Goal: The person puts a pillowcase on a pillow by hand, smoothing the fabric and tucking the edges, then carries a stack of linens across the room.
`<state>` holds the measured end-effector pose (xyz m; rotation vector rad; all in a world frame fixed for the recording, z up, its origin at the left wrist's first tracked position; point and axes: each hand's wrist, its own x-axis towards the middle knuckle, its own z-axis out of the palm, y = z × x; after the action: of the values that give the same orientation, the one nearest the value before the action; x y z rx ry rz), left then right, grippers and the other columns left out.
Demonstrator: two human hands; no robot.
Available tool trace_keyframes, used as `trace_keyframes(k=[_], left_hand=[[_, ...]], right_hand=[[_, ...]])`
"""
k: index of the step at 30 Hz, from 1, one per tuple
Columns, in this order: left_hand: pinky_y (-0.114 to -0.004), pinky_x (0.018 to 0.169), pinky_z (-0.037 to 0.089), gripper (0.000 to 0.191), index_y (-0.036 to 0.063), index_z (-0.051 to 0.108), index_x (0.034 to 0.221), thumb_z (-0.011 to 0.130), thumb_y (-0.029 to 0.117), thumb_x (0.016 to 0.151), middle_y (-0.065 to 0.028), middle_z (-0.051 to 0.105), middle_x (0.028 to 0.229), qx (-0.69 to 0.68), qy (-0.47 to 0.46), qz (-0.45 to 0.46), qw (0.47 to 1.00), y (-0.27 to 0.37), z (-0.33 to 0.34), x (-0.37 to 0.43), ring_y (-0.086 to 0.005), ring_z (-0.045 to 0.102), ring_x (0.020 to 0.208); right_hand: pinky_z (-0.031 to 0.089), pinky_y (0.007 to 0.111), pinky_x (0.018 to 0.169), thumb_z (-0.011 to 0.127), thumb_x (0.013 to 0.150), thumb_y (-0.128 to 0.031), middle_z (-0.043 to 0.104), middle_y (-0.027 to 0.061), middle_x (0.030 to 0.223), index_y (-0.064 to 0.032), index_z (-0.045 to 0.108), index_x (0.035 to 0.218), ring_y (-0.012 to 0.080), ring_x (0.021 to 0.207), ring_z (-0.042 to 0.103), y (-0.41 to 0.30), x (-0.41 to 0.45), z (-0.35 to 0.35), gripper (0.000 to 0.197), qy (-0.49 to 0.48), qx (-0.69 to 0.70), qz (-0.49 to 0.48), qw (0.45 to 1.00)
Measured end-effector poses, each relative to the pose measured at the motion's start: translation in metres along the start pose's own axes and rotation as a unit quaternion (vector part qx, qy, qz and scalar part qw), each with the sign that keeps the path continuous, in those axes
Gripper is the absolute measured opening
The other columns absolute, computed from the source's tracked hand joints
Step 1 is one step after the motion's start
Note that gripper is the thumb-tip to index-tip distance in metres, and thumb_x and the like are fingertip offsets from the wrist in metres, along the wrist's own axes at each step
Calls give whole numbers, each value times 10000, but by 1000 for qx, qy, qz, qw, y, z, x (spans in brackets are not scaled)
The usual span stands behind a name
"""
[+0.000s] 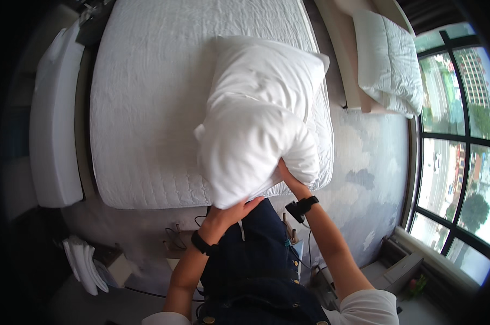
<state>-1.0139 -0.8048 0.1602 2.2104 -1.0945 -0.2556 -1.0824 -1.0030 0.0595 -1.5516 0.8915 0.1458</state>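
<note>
A white pillow (245,142) in a smooth white case lies bunched at the near edge of a bed mattress (147,113) with a white quilted cover. Beyond it, partly covered by it, another white pillow or the rest of the pillowcase (269,73) reaches towards the mattress's right side; where one ends I cannot tell. My left hand (232,213) is against the near lower corner, thumb apart, fingertips partly hidden below the fabric. My right hand (289,174) reaches into a fold at the pillow's right, its fingers hidden by the white cloth.
A folded white quilt (387,65) rests on a sofa (342,53) by the large window (447,138). Another white-covered bed (58,122) stands at the left. Behind me are folded white linens (84,264), dark cables and a plant (416,286) at the lower right.
</note>
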Motion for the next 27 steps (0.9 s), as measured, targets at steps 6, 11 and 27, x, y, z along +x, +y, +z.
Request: trace_keyframes(k=[6, 11, 27], left_hand=[[-369, 820, 437, 265, 7, 594, 1026, 560, 206, 854, -160, 606, 1003, -163, 182, -184, 952, -32, 47, -14, -316, 567, 933], [-408, 716, 457, 166, 39, 603, 891, 540, 179, 827, -135, 624, 865, -2, 161, -132, 978, -52, 42, -9, -329, 585, 820], [-365, 684, 434, 232, 99, 645, 655, 554, 251, 804, -75, 597, 582, 20, 4, -103, 994, 8, 72, -38, -232, 598, 611]], right_hand=[[308, 326, 1007, 564, 869, -253, 444, 153, 1294, -6, 380, 1289, 261, 1217, 396, -17, -71, -13, 521, -172, -194, -155, 953], [405, 371, 921, 582, 786, -53, 440, 134, 1286, -132, 531, 1197, 328, 1153, 439, -154, -117, -3, 422, -277, -331, -258, 864], [311, 351, 1002, 526, 747, -215, 533, 53, 1189, -119, 646, 956, 208, 1209, 390, -81, 4, 49, 259, -354, -625, -589, 369]])
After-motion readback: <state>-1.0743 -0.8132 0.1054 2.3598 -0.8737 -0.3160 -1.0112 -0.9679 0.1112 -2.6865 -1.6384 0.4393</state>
